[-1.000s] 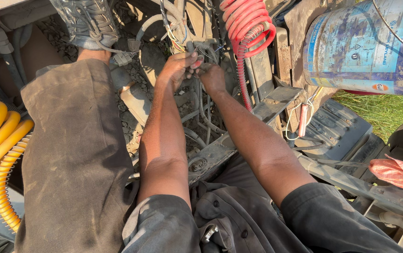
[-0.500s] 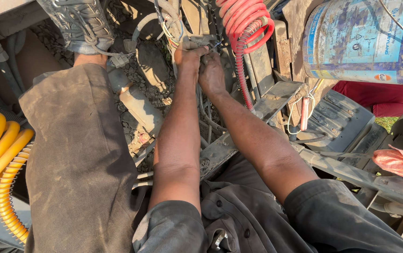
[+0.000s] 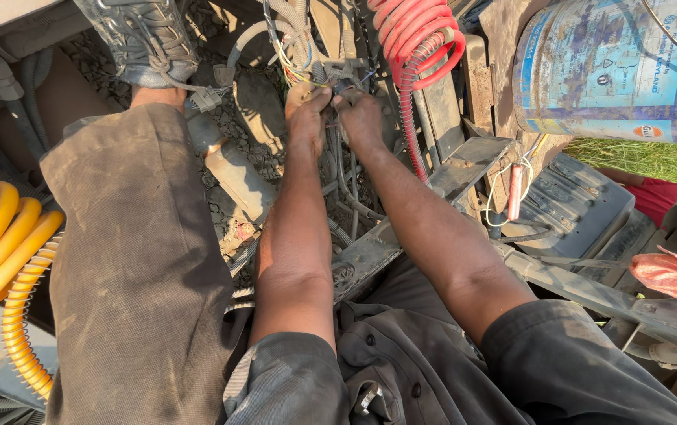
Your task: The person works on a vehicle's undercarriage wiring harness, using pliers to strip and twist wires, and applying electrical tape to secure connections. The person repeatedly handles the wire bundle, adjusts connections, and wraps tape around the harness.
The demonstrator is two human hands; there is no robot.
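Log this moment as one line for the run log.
left hand: on grey wire bundle | right hand: same bundle | beside: red coiled hose | right: blue metal drum

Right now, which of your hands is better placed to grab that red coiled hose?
Probably the right hand: it lies just beside the red coiled hose, while the left hand sits farther off. Both grip the wire bundle.

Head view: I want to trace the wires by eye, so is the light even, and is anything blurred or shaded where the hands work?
Head view: warm, low sunlight, sharp overall. The left hand and right hand are lit, but the wire bundle in their grip lies partly in shade, its strands hard to separate. Bright sun falls on the blue drum and red coiled hose; frame edges bend slightly.
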